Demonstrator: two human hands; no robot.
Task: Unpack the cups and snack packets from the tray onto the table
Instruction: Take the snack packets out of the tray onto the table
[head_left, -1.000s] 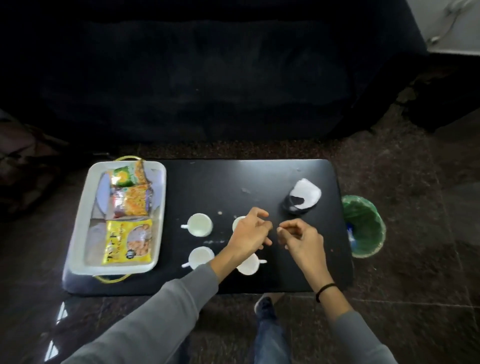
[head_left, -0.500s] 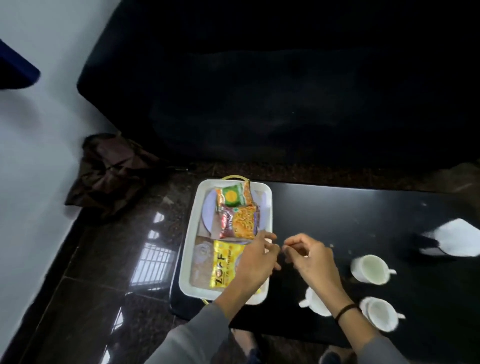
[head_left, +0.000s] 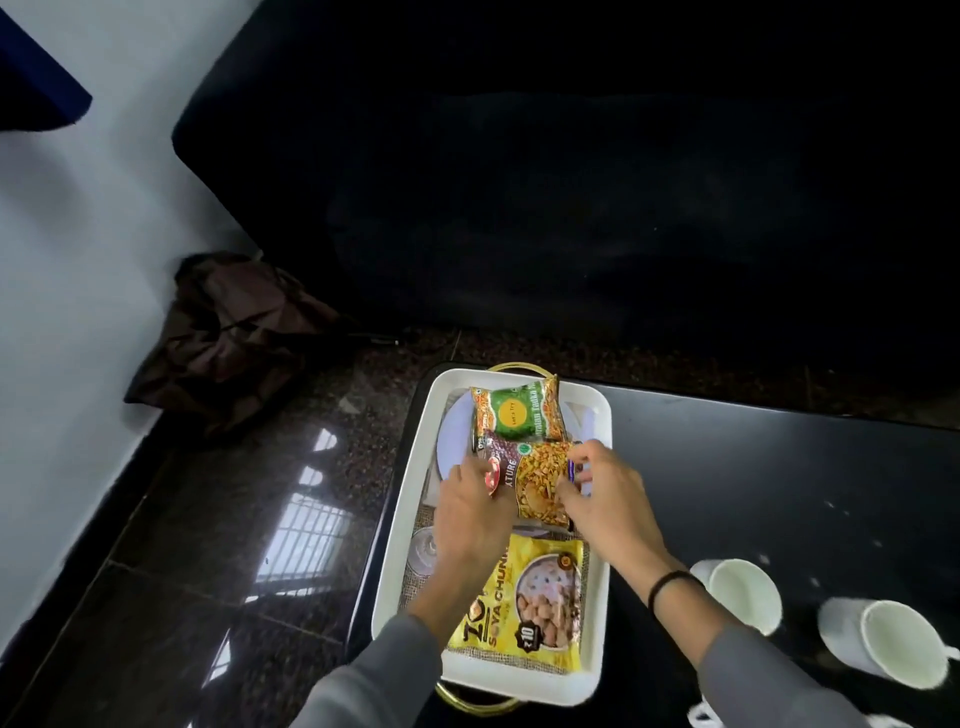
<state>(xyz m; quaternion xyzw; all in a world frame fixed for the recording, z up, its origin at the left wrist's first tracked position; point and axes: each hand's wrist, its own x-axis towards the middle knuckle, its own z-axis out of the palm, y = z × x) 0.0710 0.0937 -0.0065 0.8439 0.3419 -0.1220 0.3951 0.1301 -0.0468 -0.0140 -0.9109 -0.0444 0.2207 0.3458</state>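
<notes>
A white tray (head_left: 410, 499) with gold handles sits at the left end of the black table (head_left: 753, 467). It holds three snack packets: a green one (head_left: 517, 413) at the far end, a red and orange mixture packet (head_left: 535, 480) in the middle, and a yellow soya chunks packet (head_left: 530, 603) nearest me. My left hand (head_left: 470, 512) grips the mixture packet's left edge and my right hand (head_left: 605, 493) grips its right edge. Two white cups (head_left: 745, 592) (head_left: 885, 642) stand on the table to the right; a third is partly visible at the bottom edge.
A dark sofa (head_left: 571, 182) fills the space behind the table. A crumpled brown bag (head_left: 228, 332) lies on the glossy floor by the white wall at left. The table's left edge lies just beyond the tray.
My view swung left from the cups to the tray. Both hands moved from the table middle over the tray and took hold of the mixture packet's two edges.
</notes>
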